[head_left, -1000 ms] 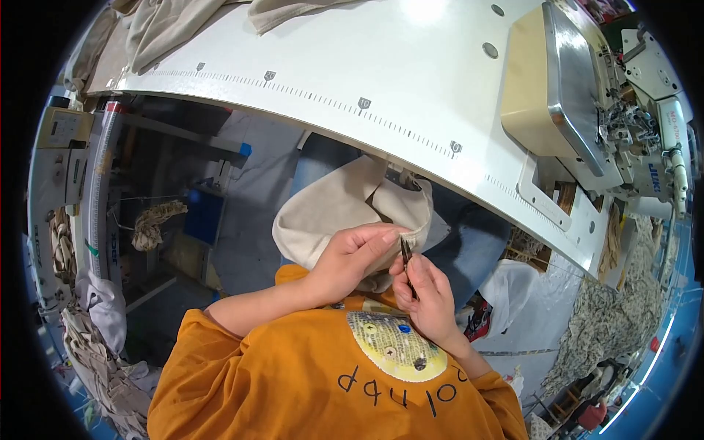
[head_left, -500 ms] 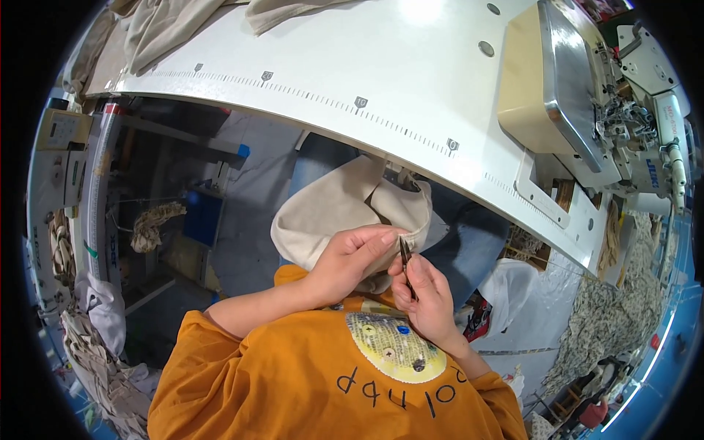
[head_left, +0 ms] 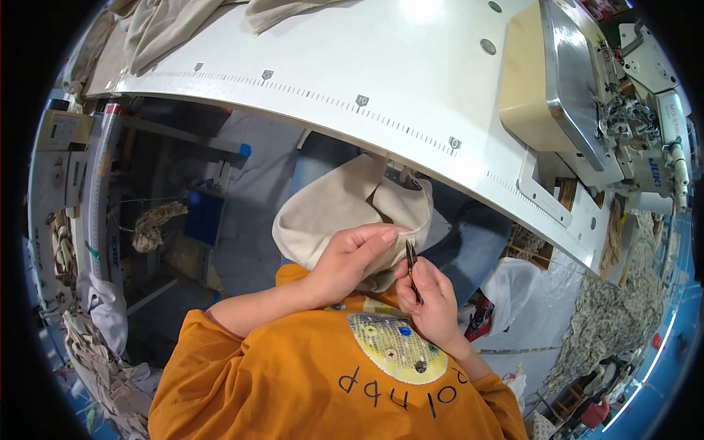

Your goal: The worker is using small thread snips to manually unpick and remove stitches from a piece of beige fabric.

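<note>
A: Left hand (head_left: 350, 258) pinches the cloth (head_left: 345, 213) edge, fingers closed on the fold. Right hand (head_left: 433, 297) is clamped on a thin dark tool (head_left: 412, 265), tip at the cloth just beside the left fingertips.

B: Risk?

A: Tip sits close to the left thumb; a slip could jab skin or nick the cloth. The loose cloth above the pinch could sag under the tip.

The thin dark metal tool (head_left: 412, 265) in the right hand (head_left: 433, 304) is too small to identify; its lower end is hidden in the fingers. The left hand (head_left: 350, 258) covers part of the folded beige cloth (head_left: 337, 213).
</note>
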Demonstrator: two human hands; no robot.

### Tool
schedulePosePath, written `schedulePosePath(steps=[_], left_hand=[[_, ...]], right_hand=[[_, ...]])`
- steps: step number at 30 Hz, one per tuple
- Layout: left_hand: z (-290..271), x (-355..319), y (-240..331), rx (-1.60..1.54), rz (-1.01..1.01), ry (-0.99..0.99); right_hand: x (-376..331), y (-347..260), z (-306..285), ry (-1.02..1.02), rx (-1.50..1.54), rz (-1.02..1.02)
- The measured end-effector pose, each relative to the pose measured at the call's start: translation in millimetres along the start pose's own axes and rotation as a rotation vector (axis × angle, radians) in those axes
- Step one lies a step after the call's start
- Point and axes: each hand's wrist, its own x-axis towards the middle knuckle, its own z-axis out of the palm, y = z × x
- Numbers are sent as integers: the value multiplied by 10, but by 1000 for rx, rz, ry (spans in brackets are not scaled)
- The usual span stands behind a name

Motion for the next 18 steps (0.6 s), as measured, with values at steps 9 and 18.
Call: schedulePosePath(steps=[9, 18], left_hand=[[-36, -7, -4, -2, -23, -27], [-59, 6, -76, -69, -23, 82]], right_hand=[[11, 33, -15, -3, -15, 0], [11, 77, -46, 206, -618, -241]])
